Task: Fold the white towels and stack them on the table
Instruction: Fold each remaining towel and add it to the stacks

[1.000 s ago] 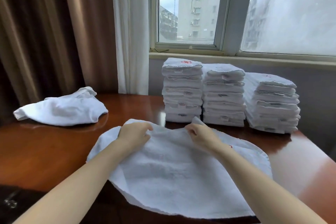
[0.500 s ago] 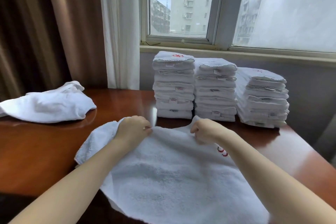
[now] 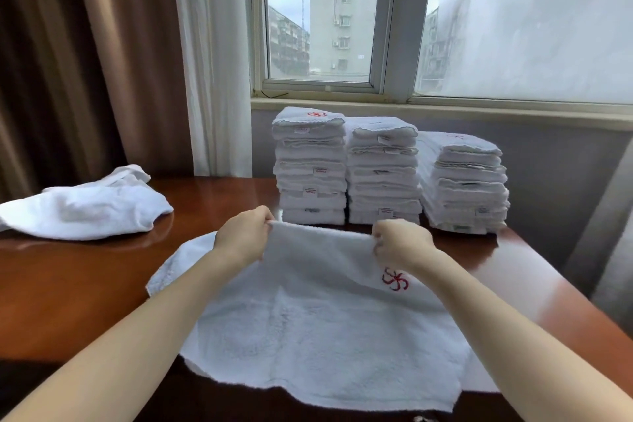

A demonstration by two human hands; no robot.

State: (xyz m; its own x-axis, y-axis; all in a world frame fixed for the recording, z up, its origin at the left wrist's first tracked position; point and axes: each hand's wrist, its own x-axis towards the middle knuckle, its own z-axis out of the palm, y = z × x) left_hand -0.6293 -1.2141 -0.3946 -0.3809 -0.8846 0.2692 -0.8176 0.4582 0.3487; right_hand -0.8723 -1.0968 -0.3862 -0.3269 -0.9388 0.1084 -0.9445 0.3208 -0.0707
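Head view, the only one: both hands are closed on the far edge of a white towel (image 3: 308, 319) spread over the near side of the wooden table (image 3: 68, 284). The left hand (image 3: 245, 236) pinches that edge near its left end and the right hand (image 3: 399, 243) pinches it near its right end. The strip between them is lifted off the table and drawn taut. The rest of the towel lies flat toward the person, its near edge hanging over the table's front. A red embroidered emblem (image 3: 395, 279) shows on the cloth just beside the right wrist.

Behind the hands, below the window (image 3: 322, 27), three stacks of folded white towels stand side by side, touching or nearly so. The left stack (image 3: 310, 168) is tallest, the middle stack (image 3: 383, 175) a little lower, and the right stack (image 3: 466, 185) lowest. At the table's left, well apart from the stacks, lies a loose heap of unfolded white towels (image 3: 85, 209); how many it holds cannot be told.

Judged from this, the task is well along. Many towels are folded and stacked, and the one in hand looks to be at its first fold, its far edge raised, probably to be brought toward the near edge. Left to do: finish this towel, set it on a stack, then work through the heap.
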